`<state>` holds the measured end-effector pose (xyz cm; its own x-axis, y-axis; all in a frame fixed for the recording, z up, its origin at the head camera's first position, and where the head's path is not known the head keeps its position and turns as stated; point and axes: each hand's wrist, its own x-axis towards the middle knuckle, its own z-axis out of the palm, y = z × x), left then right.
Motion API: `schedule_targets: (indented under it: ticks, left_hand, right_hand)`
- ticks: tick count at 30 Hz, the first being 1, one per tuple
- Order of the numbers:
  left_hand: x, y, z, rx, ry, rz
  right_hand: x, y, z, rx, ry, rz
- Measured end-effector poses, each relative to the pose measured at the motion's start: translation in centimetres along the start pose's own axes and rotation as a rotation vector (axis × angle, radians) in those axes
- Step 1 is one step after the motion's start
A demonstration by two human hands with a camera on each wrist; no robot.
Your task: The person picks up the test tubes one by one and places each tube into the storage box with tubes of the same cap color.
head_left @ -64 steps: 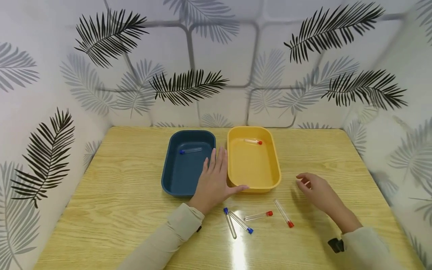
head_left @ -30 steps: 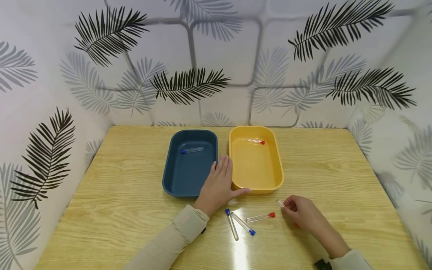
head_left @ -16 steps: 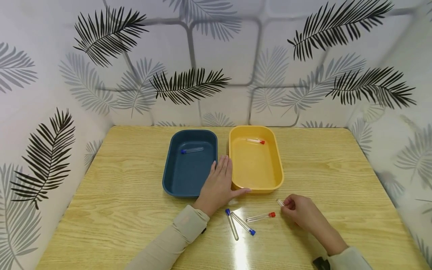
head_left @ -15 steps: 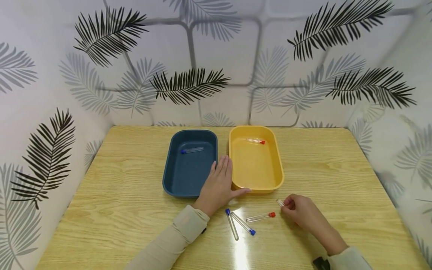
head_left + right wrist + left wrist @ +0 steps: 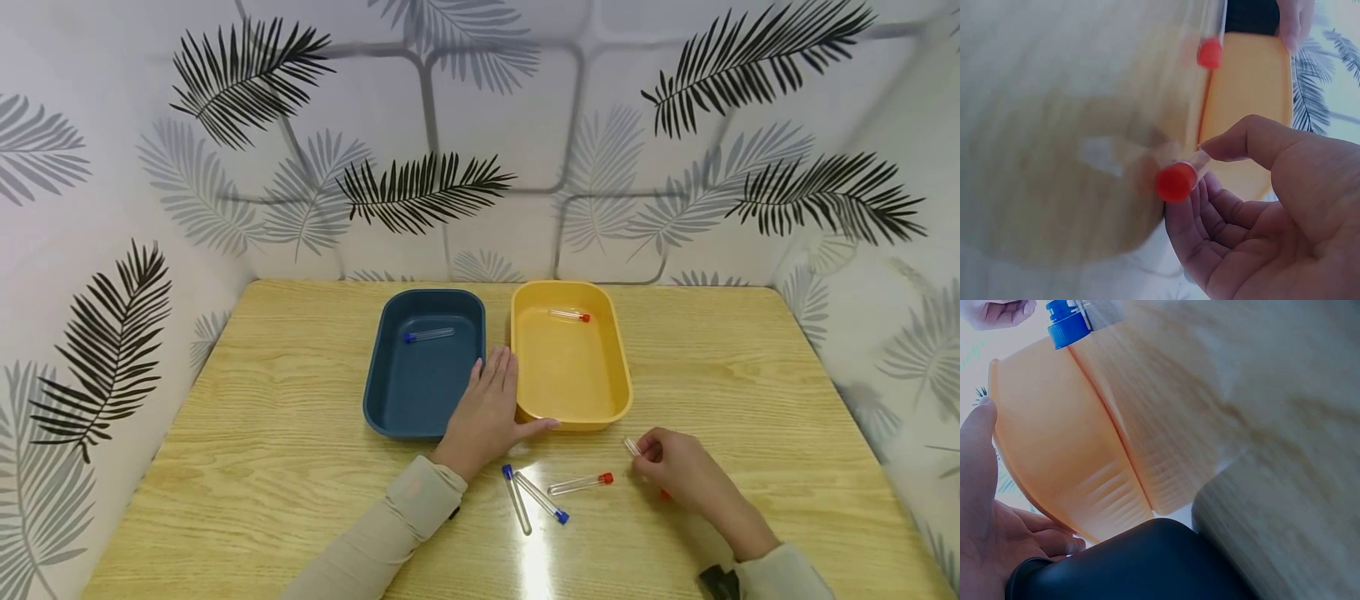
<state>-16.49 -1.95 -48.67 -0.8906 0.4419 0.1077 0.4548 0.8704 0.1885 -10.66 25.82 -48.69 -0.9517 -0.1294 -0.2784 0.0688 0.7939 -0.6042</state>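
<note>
Thumb and fingertips of my right hand (image 5: 686, 471) pinch a red-capped test tube (image 5: 1175, 181). In the head view the tube's clear end pokes out left of the fingers and its red cap shows below the hand. My left hand (image 5: 483, 417) lies with straight fingers between a dark blue bin (image 5: 420, 392) and a yellow bin (image 5: 570, 375), its thumb at the yellow bin's front rim. Before the bins lie another red-capped test tube (image 5: 580, 483) and two blue-capped ones, a left tube (image 5: 517, 504) and a right tube (image 5: 540, 497), close together.
Inside the blue bin rests a blue-capped tube (image 5: 430, 335); a red-capped tube (image 5: 570, 316) lies in the yellow one. Both bins stand toward the back of a wooden table (image 5: 285, 400). A leaf-patterned wall (image 5: 480, 125) rises behind it.
My right hand has come down and left onto the rightmost red-capped tube and gripped it. It has since shifted slightly right with the tube. The left hand stays at the bins.
</note>
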Motion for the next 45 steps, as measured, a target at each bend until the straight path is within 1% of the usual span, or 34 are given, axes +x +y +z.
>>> schedule_targets:
  ticks: [2,5,8,12,17,21,27,35,45]
  left_hand:
    - [0.0,0.0,0.1,-0.001,-0.003,-0.002]
    - [0.0,0.0,0.1,-0.004,-0.003,-0.005]
    - [0.0,0.0,0.0,-0.008,-0.005,-0.004]
    - [-0.1,0.0,-0.1,-0.012,0.0,-0.002]
    - [0.0,0.0,0.0,-0.015,0.012,0.006]
    - [0.0,0.0,0.2,-0.012,0.013,0.009]
    - [0.1,-0.1,0.2,-0.017,0.011,0.002]
    - [0.0,-0.2,0.2,-0.027,-0.003,-0.005]
    - [0.1,-0.2,0.1,-0.042,-0.035,-0.022]
  right_hand:
    - [0.1,0.2,-0.6,-0.001,0.009,0.003]
    - [0.4,0.5,-1.8,-0.014,0.043,-0.024]
    - [0.7,0.6,-3.4,-0.027,0.072,-0.059]
    - [1.3,0.5,-5.6,-0.011,0.084,-0.086]
    - [2.2,0.5,-8.0,0.068,0.065,-0.111]
    - [3.0,0.0,-9.2,0.115,0.068,-0.126]
    - [4.2,-1.5,-10.0,0.153,0.084,-0.159]
    - [6.3,-3.8,-10.2,0.222,0.045,-0.197]
    - [9.5,-7.0,-10.3,0.25,-0.014,-0.182]
